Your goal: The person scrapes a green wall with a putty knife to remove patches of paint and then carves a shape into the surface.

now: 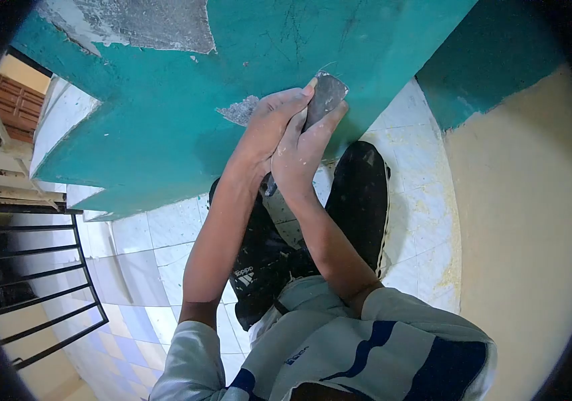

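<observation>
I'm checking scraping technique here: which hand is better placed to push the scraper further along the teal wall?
Right, probably. The right hand wraps the scraper behind its blade on the teal wall; the left hand only presses on top.

A flat grey metal scraper blade, dusty and speckled with pale filler, sits just right of centre in the upper part of the frame. It lies pressed flat against the teal painted wall, its broad edge pointing up and to the right. Only its upper part shows; the rest is hidden between the two hands.
</observation>
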Available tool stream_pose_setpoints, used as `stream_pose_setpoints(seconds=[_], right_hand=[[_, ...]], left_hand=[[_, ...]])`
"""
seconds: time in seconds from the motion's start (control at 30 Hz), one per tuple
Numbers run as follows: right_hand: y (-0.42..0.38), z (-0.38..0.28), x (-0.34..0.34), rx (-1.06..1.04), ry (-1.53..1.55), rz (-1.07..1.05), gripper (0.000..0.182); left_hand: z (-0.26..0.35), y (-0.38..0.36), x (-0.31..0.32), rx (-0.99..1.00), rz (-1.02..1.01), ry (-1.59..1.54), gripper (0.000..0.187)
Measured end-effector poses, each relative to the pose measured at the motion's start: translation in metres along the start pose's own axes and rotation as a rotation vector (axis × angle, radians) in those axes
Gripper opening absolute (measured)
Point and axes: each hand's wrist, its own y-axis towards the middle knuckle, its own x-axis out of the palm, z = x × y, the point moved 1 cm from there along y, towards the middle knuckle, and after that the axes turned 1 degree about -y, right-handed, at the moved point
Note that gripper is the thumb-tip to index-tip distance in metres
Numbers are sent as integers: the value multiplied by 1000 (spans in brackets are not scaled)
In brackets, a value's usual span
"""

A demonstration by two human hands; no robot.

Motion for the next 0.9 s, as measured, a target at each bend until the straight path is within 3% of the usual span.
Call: stream_pose_setpoints(seconds=[0.07,0.27,0.47,0.57,0.83,0.9], right_hand=[[0,1,-2,62,8,-41,56],[-2,9,-2,-36,-224,18,54],[5,-1,-6,58,-4,-69,53],[6,-2,-5,-66,-109,-6,48],[5,-5,-2,-5,-86,12,51],[7,-5,-2,-14,-111,20,52]], left_hand=[[-3,3,-2,4,-27,-20,28],[-9,6,-9,-17,-101,-62,26],[-5,4,0,8,-32,-75,28],[-4,4,1,-7,-29,-58,28],[2,3,-4,-65,-82,-5,28],[3,9,5,6,-46,18,29]])
